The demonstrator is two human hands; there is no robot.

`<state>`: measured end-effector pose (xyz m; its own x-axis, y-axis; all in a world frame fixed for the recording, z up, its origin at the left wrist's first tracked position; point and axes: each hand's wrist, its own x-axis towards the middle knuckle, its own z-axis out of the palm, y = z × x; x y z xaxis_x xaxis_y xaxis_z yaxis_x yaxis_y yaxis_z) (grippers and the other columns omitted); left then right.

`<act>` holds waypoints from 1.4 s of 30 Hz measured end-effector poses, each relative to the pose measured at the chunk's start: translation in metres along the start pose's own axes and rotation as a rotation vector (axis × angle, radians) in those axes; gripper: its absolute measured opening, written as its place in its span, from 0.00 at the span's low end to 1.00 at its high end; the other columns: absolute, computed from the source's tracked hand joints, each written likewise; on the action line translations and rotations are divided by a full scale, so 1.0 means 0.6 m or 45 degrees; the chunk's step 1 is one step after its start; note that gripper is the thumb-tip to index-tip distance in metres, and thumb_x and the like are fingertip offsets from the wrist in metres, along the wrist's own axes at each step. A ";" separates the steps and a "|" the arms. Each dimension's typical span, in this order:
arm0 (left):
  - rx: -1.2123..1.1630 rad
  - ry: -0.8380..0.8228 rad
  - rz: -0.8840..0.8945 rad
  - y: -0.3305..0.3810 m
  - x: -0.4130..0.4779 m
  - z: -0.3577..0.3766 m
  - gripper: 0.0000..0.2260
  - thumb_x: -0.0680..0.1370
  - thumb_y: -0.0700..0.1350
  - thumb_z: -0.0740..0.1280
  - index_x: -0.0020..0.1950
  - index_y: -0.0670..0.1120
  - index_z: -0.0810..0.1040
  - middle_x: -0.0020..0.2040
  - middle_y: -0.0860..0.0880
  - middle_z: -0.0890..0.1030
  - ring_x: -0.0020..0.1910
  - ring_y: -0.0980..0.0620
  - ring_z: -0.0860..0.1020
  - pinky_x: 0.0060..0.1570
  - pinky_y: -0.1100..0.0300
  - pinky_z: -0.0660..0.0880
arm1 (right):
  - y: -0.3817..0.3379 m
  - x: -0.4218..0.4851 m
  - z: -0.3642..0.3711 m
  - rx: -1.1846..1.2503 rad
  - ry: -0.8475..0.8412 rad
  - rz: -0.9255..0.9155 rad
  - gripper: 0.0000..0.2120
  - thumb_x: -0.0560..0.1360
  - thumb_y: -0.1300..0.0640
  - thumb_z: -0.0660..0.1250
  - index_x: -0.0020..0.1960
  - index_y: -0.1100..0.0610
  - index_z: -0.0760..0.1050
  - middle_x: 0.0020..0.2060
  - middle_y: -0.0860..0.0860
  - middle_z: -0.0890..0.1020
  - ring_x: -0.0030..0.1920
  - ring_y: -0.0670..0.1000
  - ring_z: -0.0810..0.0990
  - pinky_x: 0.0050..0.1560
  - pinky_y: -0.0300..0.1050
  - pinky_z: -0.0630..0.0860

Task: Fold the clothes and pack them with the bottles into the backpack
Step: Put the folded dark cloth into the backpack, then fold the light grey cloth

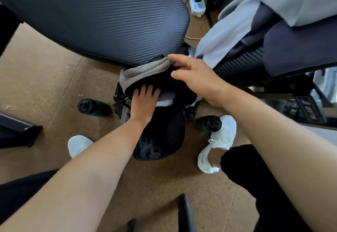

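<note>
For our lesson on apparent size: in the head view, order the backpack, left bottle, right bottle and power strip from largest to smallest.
1. backpack
2. left bottle and right bottle: alike, not ranked
3. power strip: farther away, so unsure

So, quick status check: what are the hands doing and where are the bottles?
Left hand pressing clothes into open backpack. Right hand holding the flap back. Two dark bottles on the floor: one left, one right by the shoe. Nothing blocking.

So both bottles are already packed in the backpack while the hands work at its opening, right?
Not quite. The head view shows both bottles on the floor: one bottle left of the backpack, the other bottle to its right. The left hand and right hand do work at its opening.
</note>
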<state>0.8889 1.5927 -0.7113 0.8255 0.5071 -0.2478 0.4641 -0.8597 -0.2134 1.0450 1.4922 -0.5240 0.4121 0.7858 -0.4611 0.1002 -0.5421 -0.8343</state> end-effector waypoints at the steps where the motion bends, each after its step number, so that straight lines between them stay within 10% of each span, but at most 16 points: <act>1: -0.002 -0.044 0.012 0.000 0.004 0.012 0.28 0.81 0.45 0.64 0.79 0.52 0.59 0.73 0.45 0.70 0.71 0.40 0.69 0.67 0.46 0.67 | 0.000 0.001 0.001 0.002 0.003 0.001 0.26 0.80 0.62 0.64 0.77 0.51 0.69 0.64 0.48 0.78 0.62 0.41 0.78 0.68 0.36 0.72; 7: -0.089 -0.134 0.101 0.018 0.003 0.056 0.34 0.81 0.54 0.63 0.82 0.59 0.49 0.73 0.42 0.70 0.65 0.33 0.72 0.62 0.41 0.68 | 0.002 0.009 0.001 0.064 0.080 0.007 0.26 0.80 0.65 0.63 0.76 0.52 0.71 0.64 0.43 0.79 0.64 0.38 0.76 0.72 0.37 0.69; 14: -0.180 -0.373 0.005 0.009 0.052 0.049 0.21 0.82 0.54 0.57 0.75 0.55 0.67 0.68 0.47 0.78 0.68 0.42 0.75 0.63 0.49 0.69 | 0.001 0.011 0.005 0.037 0.109 -0.007 0.29 0.79 0.65 0.63 0.78 0.50 0.67 0.75 0.43 0.71 0.72 0.42 0.71 0.73 0.39 0.67; 18: -0.069 -0.616 -0.012 0.002 0.077 0.042 0.31 0.81 0.53 0.61 0.82 0.48 0.54 0.80 0.41 0.60 0.80 0.40 0.58 0.77 0.45 0.58 | -0.001 0.010 0.004 0.043 0.096 -0.002 0.28 0.80 0.64 0.64 0.79 0.50 0.67 0.75 0.43 0.71 0.72 0.42 0.71 0.69 0.35 0.67; 37: -1.114 0.509 0.082 -0.006 -0.142 -0.155 0.07 0.78 0.37 0.69 0.53 0.45 0.83 0.49 0.50 0.83 0.52 0.51 0.78 0.54 0.61 0.72 | -0.013 -0.080 0.016 -0.165 0.096 0.055 0.20 0.79 0.62 0.65 0.70 0.53 0.76 0.55 0.48 0.82 0.58 0.45 0.78 0.59 0.37 0.71; 42: -1.334 0.632 -0.011 0.014 -0.141 -0.292 0.05 0.77 0.39 0.68 0.49 0.46 0.84 0.46 0.52 0.84 0.46 0.52 0.80 0.48 0.58 0.76 | -0.022 -0.150 0.011 0.202 0.535 0.098 0.08 0.73 0.57 0.69 0.48 0.50 0.85 0.42 0.46 0.86 0.49 0.49 0.85 0.57 0.52 0.82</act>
<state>0.8789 1.5318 -0.5268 0.7486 0.6329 0.1977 0.3171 -0.6035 0.7316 1.0006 1.4302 -0.4734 0.7481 0.5383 -0.3881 -0.0713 -0.5162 -0.8535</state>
